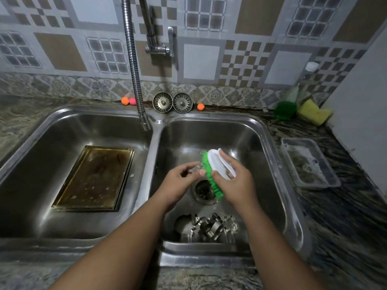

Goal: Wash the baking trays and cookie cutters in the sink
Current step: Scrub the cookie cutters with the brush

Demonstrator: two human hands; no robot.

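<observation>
Over the right basin, centre frame, my left hand (184,174) pinches a small cookie cutter (196,168), thin, wet and likely slippery, best held by its rim, while my right hand (232,181) is clamped on the scrub brush (211,168); more cutters (211,228) lie lower down, and the baking tray (94,177), stiff and flat, sits left.

Both hands over right sink basin (261,147) — right hand (236,183) grips white-backed green brush (211,170), bristles against small blurred item pinched in left hand (180,183). Cookie cutters (211,227) piled at basin's near end. Baking tray (94,176) flat in left basin.
</observation>
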